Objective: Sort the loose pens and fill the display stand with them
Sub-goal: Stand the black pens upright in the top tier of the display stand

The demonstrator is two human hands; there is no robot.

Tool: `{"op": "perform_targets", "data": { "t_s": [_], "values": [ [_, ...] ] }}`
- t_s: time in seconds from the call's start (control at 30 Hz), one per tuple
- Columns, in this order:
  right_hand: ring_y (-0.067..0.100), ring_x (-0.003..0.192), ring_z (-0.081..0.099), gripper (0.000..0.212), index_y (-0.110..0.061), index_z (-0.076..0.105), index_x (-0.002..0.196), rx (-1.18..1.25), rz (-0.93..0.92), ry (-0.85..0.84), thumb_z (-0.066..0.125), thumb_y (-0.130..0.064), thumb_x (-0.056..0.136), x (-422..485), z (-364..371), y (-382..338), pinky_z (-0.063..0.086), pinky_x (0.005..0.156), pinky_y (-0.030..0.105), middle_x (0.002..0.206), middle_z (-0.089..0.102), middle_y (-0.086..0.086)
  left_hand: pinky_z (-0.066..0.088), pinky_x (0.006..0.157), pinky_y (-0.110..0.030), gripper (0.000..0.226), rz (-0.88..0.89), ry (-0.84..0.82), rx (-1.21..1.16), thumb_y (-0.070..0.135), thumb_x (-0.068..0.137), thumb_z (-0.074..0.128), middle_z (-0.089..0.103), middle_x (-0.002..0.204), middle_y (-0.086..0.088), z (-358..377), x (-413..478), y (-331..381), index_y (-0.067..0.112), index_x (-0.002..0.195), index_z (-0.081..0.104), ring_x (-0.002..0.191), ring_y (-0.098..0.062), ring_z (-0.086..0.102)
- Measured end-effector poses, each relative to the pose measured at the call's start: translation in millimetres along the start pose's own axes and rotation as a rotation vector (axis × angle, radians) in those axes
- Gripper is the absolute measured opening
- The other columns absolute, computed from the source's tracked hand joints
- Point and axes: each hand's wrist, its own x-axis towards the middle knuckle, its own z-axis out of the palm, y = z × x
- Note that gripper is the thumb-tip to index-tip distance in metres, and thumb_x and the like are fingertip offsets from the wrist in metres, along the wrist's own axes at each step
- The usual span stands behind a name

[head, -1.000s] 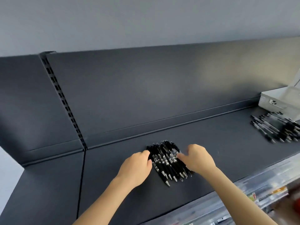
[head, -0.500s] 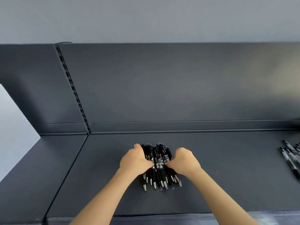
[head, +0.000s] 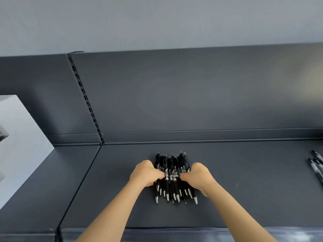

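A bundle of black click pens (head: 172,165) with silver tips lies on the dark grey shelf (head: 244,180), tips pointing toward me. My left hand (head: 146,172) grips the bundle from its left side, fingers curled over the pens. My right hand (head: 198,176) grips it from the right side the same way. The pens' middles are hidden between my fingers. A second group of loose black pens (head: 317,165) lies at the shelf's far right edge, partly cut off. No display stand is in view.
The shelf's back panel (head: 192,95) rises behind the pens, with a slotted upright (head: 87,102) at left. A pale grey box-like surface (head: 15,137) stands at the left edge. The shelf's front lip (head: 174,229) runs below my forearms.
My two hands have closed in from both sides and squeezed the spread pens into a tight bundle. The view has swung left, so the white box and right pen pile slid out of frame.
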Motion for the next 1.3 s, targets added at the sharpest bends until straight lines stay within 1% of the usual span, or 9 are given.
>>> {"op": "perform_targets", "data": {
  "t_s": [0.4,0.53,0.67,0.77,0.83,0.97,1.07,1.17,1.3],
  "values": [
    [0.015,0.050,0.017,0.048,-0.018,0.020,0.064,0.043,-0.009,0.043,0.064,-0.011,0.081,-3,-9,8,0.015,0.047,0.025,0.055,0.020,-0.002,0.057,0.079,-0.032,0.018,0.029,-0.016,0.266,0.015,0.076,0.065,0.053,0.076,0.000,-4,9,14,0.014,0.075,0.048,0.071,-0.020,0.057],
    [0.013,0.042,0.014,0.050,-0.018,0.020,0.063,0.176,-0.031,0.029,0.065,-0.013,0.083,-4,-18,7,0.014,0.042,0.022,0.052,0.019,-0.003,0.059,0.077,-0.033,0.015,-0.015,-0.022,0.207,0.013,0.076,0.066,0.058,0.078,-0.003,-4,14,14,0.012,0.076,0.052,0.071,-0.020,0.061],
    [0.016,0.052,0.011,0.049,-0.019,0.021,0.065,0.311,-0.034,0.007,0.065,-0.016,0.086,-7,-23,6,0.011,0.045,0.024,0.057,0.017,-0.002,0.059,0.074,-0.031,0.008,-0.026,0.009,0.227,0.013,0.074,0.061,0.059,0.073,-0.003,-4,15,16,0.012,0.073,0.053,0.068,-0.023,0.062],
    [0.018,0.056,0.015,0.030,-0.011,0.048,0.068,0.381,-0.047,-0.013,0.064,-0.025,0.088,-9,-24,5,0.012,0.047,0.026,0.063,0.025,0.003,0.051,0.060,-0.024,0.007,-0.004,0.052,0.320,0.008,0.076,0.052,0.057,0.072,-0.002,-3,15,15,0.012,0.070,0.050,0.059,-0.021,0.058],
    [0.018,0.057,0.019,0.028,-0.006,0.063,0.078,0.422,-0.063,-0.022,0.062,-0.031,0.090,-10,-26,4,0.013,0.050,0.028,0.071,0.029,0.008,0.054,0.062,-0.026,0.010,0.009,0.056,0.334,0.004,0.077,0.049,0.058,0.074,-0.004,-3,16,14,0.011,0.070,0.049,0.061,-0.023,0.061],
    [0.019,0.062,0.019,0.034,-0.002,0.069,0.086,0.477,-0.076,-0.031,0.064,-0.035,0.089,-9,-28,0,0.015,0.053,0.030,0.075,0.031,0.009,0.058,0.074,-0.036,0.017,0.029,0.031,0.034,-0.002,0.087,0.045,0.051,0.085,-0.006,-10,22,7,0.010,0.075,0.045,0.079,-0.026,0.057],
    [0.018,0.062,0.019,0.033,-0.001,0.070,0.090,0.512,-0.086,-0.055,0.064,-0.034,0.089,-9,-29,-4,0.017,0.052,0.029,0.076,0.033,0.009,0.057,0.079,-0.040,0.007,-0.037,-0.066,-0.361,0.002,0.096,0.043,0.050,0.091,-0.008,-16,19,-1,0.008,0.096,0.048,0.076,-0.023,0.058],
    [0.012,0.053,0.027,0.036,0.009,0.059,0.094,0.531,-0.103,-0.060,0.063,-0.027,0.091,-10,-25,-12,0.020,0.044,0.022,0.067,0.037,0.003,0.059,0.073,-0.041,0.010,-0.040,-0.054,-0.600,0.007,0.100,0.040,0.050,0.097,-0.011,-22,13,-8,0.006,0.109,0.045,0.070,-0.023,0.063],
    [0.009,0.048,0.034,0.018,-0.007,0.056,0.082,0.544,-0.142,-0.112,0.064,-0.020,0.091,-13,-17,-27,0.028,0.039,0.017,0.063,0.041,0.001,0.054,0.065,-0.035,0.006,0.010,-0.088,-0.827,0.005,0.101,0.042,0.063,0.099,-0.016,-30,0,-15,0.005,0.105,0.047,0.069,-0.022,0.060]
  ]
}}
